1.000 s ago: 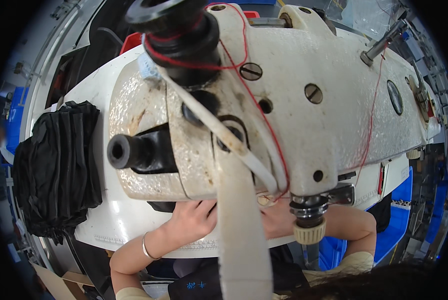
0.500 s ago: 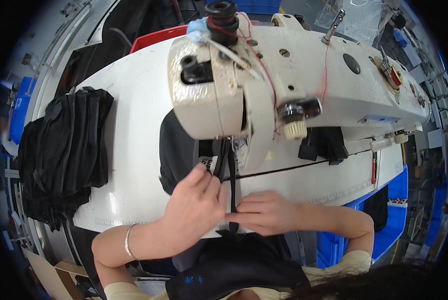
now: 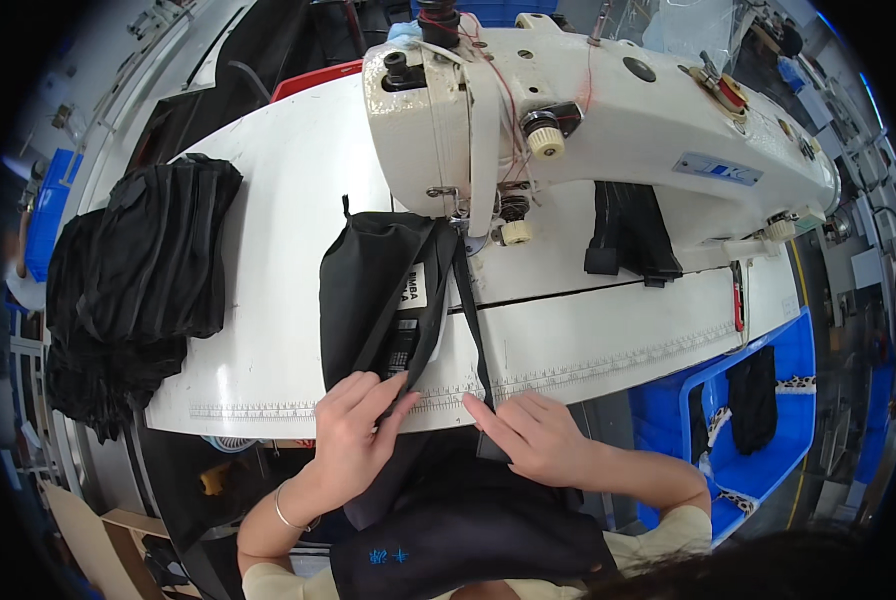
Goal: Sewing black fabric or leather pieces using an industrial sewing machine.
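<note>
A white sewing machine (image 3: 648, 110) stands over the table. Under its needle area lies a black fabric piece (image 3: 363, 280) with a white printed label (image 3: 414, 284), stretching toward the front edge. My left hand (image 3: 358, 430) pinches that fabric at its lower end. A narrow black strap (image 3: 468, 295) runs down from the needle area to my right hand (image 3: 533, 435), whose bent fingers close on it at the table's front edge. A printed ruler strip (image 3: 628, 355) runs along that edge.
A thick pile of black fabric (image 3: 143, 260) lies at the left. Dark folded bands (image 3: 628, 225) sit under the machine's arm, with a red-handled tool (image 3: 738, 300) to their right. A red tray (image 3: 318, 75) is behind. A blue bin (image 3: 773, 470) holding dark items stands at lower right.
The view has drawn back from the machine, uncovering the fabric and both hands. Since half a second ago, my left hand has moved down toward the front edge and the fabric lies more stretched out.
</note>
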Action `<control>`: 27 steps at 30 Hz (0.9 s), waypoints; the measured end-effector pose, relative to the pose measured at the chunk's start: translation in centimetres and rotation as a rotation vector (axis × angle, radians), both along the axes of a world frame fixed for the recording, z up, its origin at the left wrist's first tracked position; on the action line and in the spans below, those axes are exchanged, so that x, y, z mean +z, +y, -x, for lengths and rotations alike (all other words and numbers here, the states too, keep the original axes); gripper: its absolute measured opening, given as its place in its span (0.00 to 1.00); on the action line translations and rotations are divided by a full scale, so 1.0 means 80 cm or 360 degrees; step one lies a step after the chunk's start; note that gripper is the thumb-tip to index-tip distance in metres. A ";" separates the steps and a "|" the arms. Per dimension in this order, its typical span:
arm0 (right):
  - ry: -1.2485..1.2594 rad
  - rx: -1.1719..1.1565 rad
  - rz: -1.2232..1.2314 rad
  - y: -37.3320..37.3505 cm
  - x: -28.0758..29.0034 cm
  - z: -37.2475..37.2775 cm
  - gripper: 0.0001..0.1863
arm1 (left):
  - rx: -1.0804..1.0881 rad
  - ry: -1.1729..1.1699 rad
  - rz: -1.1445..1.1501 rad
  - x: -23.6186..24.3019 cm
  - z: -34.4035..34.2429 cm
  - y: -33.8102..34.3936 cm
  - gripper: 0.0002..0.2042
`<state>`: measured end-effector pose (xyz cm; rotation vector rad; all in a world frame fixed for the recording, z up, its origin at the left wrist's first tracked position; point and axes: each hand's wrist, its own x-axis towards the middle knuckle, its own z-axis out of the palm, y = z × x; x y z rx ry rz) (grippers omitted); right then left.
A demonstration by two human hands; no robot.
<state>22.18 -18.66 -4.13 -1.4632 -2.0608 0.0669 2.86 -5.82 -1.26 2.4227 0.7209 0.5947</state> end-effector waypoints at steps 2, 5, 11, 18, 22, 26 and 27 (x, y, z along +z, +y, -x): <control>-0.0353 -0.0066 -0.0160 -0.001 -0.003 0.003 0.21 | 0.0053 0.0000 -0.0140 -0.001 0.006 0.000 0.16; -0.0463 -0.0106 -0.0260 -0.005 -0.010 0.006 0.20 | 0.0130 -0.0078 -0.0343 -0.005 0.009 0.000 0.19; -0.0714 0.0143 -0.0245 -0.003 -0.025 -0.001 0.17 | 0.1031 -0.0872 0.0911 0.023 -0.056 0.099 0.07; -0.0624 0.0226 -0.0127 -0.006 -0.026 -0.011 0.19 | -0.0408 -0.0011 -0.0672 0.081 -0.042 0.102 0.09; -0.0509 0.0192 -0.0109 -0.008 -0.026 -0.013 0.19 | -0.0895 0.0309 -0.1282 -0.008 -0.027 0.016 0.16; -0.0542 0.0164 -0.0147 -0.009 -0.027 -0.013 0.18 | -0.0608 0.0086 -0.1006 -0.055 -0.022 -0.004 0.17; -0.0528 0.0176 -0.0132 -0.008 -0.027 -0.013 0.18 | -0.0592 0.0067 -0.0971 -0.059 -0.024 -0.003 0.17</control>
